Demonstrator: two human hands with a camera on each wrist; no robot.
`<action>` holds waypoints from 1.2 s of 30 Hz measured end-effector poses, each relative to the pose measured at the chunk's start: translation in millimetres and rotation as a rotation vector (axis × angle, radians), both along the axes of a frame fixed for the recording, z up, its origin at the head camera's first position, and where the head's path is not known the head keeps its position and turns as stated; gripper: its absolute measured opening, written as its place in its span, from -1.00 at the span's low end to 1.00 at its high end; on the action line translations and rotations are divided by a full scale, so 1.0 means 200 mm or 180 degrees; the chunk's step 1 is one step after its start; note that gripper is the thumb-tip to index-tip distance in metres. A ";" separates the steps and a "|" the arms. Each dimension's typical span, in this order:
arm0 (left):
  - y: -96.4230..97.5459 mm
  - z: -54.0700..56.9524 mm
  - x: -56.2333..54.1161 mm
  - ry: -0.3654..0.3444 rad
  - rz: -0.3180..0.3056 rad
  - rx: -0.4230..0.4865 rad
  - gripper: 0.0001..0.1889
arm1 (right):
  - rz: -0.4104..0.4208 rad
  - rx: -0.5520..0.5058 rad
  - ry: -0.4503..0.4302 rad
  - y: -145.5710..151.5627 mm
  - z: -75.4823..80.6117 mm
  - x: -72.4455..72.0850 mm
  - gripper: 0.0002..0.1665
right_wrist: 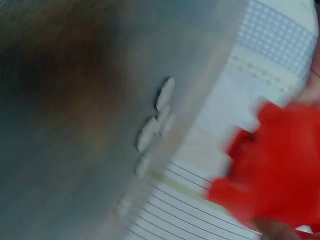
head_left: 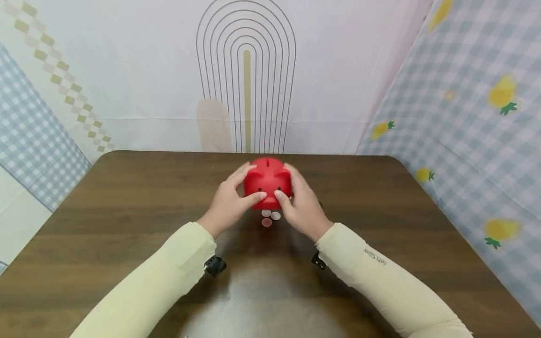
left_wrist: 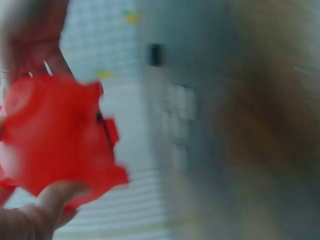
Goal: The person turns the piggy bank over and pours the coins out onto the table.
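Observation:
A red piggy bank [head_left: 267, 183] with a slot on top and two dark eyes is held between both hands in the head view. My left hand [head_left: 227, 203] grips its left side, thumb across the face. From the right, my right hand [head_left: 305, 205] grips it the same way. Both wrist views show the piggy bank [left_wrist: 60, 140] raised off the table, its short feet pointing at the tabletop. Several coins [head_left: 275, 216] lie just below it in the head view; the coins [right_wrist: 148, 134] are spread in a small cluster in the right wrist view.
A dark brown wooden table [head_left: 127, 197] spreads beneath the arms. Behind it hangs a pale curtain [head_left: 148, 70] with arch lines, and a checked cloth [head_left: 473, 155] borders the right. A small dark object [left_wrist: 156, 54] lies past the coins in the left wrist view.

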State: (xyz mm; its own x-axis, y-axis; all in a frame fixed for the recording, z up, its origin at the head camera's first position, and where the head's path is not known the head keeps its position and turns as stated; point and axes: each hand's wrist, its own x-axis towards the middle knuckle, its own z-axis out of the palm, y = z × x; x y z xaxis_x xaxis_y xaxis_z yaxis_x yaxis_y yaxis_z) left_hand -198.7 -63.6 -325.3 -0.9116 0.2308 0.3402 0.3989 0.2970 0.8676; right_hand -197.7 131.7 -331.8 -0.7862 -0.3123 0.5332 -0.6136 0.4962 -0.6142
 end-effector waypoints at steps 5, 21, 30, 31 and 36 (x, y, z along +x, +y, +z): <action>0.00 -0.04 -0.06 -0.0835 0.0048 -0.0004 -0.34 | -0.0177 0.0128 -0.1092 -0.02 -0.02 -0.03 -0.28; -0.01 0.02 -0.01 -0.0272 -0.0010 -0.0046 -0.34 | 0.0018 -0.0326 -0.0464 -0.03 -0.01 0.01 -0.30; -0.01 0.03 -0.04 -0.0402 0.0007 -0.0143 -0.35 | -0.0032 -0.0373 -0.0671 -0.03 0.00 -0.01 -0.34; -0.01 0.06 -0.03 -0.0208 -0.0027 -0.0157 -0.34 | 0.0011 -0.0453 -0.0456 -0.03 0.01 0.00 -0.32; -0.01 0.09 -0.01 0.0347 -0.0147 -0.0379 -0.32 | 0.0051 -0.0527 -0.0026 -0.03 -0.01 0.02 -0.27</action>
